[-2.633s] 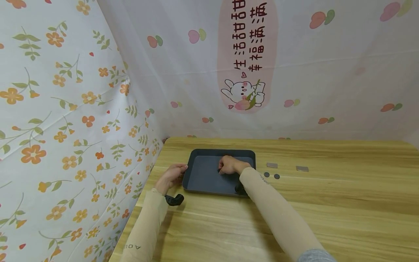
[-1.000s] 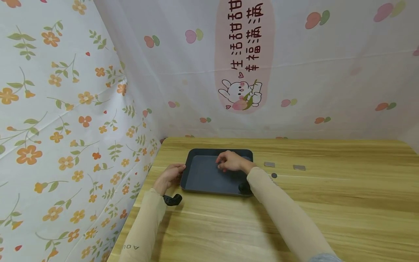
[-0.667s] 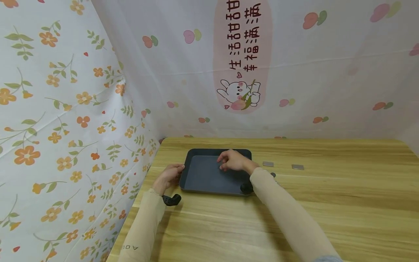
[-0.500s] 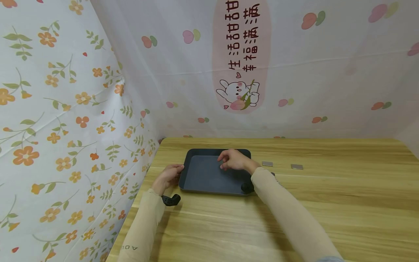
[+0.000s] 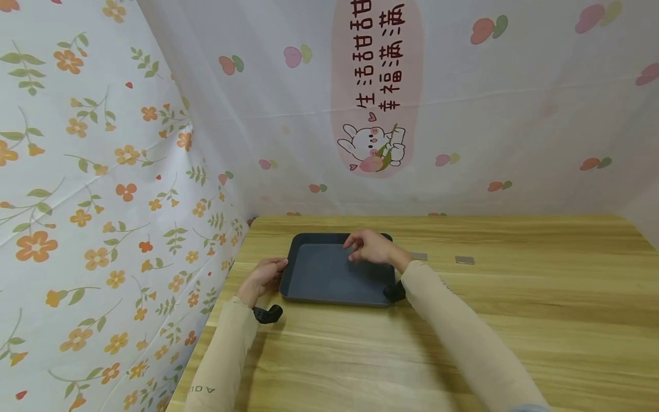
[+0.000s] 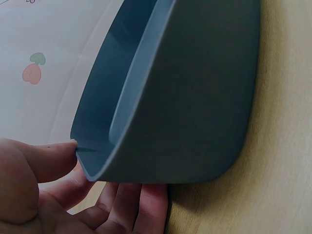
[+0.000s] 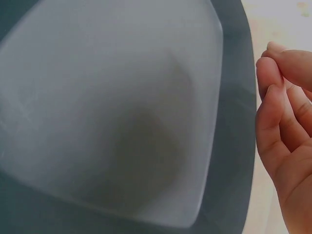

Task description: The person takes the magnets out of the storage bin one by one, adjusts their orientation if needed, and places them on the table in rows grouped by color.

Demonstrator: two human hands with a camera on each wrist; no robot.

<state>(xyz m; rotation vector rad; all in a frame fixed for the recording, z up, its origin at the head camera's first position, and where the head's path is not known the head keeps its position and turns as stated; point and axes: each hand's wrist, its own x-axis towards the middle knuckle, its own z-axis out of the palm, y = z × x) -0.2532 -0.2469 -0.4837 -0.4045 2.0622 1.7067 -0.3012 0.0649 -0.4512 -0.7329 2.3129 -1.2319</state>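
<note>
My left hand [image 5: 265, 276] grips a dark grey baking tray [image 5: 329, 280] by its left edge. In the left wrist view, the thumb [image 6: 56, 158] lies on the rim at the corner while the other fingers reach below it. Over the tray's right half hovers my right hand [image 5: 370, 247], fingers loosely bent, with a gap between thumb and index finger. The right wrist view shows nothing held by those fingertips [image 7: 269, 73]. Only a soft shadow shows on the tray's floor [image 7: 122, 48].
Two small flat silvery rectangles, one [image 5: 419, 256] partly behind the right wrist and another [image 5: 464, 260] farther right, lie on the wooden table [image 5: 334, 355]. A printed curtain [image 5: 257, 114] hangs behind the table, and a floral cloth [image 5: 103, 200] at its left.
My right hand has lifted off the tray's floor, and its pinch on a small dark thing has opened. Two dark discs on the table have become hidden behind the right sleeve. The left hand stays.
</note>
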